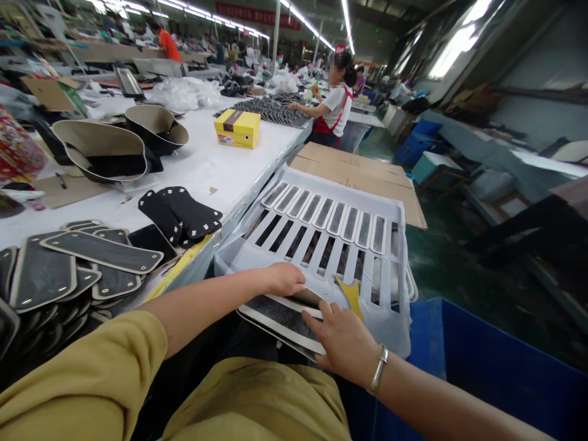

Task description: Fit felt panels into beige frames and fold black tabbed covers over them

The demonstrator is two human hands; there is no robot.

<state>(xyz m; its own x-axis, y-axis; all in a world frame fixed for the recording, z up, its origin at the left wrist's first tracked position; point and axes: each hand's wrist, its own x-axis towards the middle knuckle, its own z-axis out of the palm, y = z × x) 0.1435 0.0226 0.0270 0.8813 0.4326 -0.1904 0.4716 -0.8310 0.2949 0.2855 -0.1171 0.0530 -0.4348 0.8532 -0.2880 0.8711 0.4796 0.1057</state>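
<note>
Low in front of my body lies a dark panel with a pale border (294,320), at the near edge of a white slotted rack (324,260). My left hand (285,280) has its fingers curled at the panel's far edge. My right hand (343,338), with a bracelet on its wrist, grips the panel's right end, thumb and fingers on its edge. A beige curved surface (309,297) shows between my hands; what it belongs to is unclear. Pale-edged dark strips (337,217) stand in a row along the rack's far side. A yellow scrap (351,294) lies beside my right hand.
On the left table are stacked dark panels (101,251), black pieces (184,211), two curved beige-lined pieces (103,147) and a yellow box (237,128). Cardboard (358,174) lies beyond the rack. A blue bin (482,367) stands at right. A person (335,104) works farther along.
</note>
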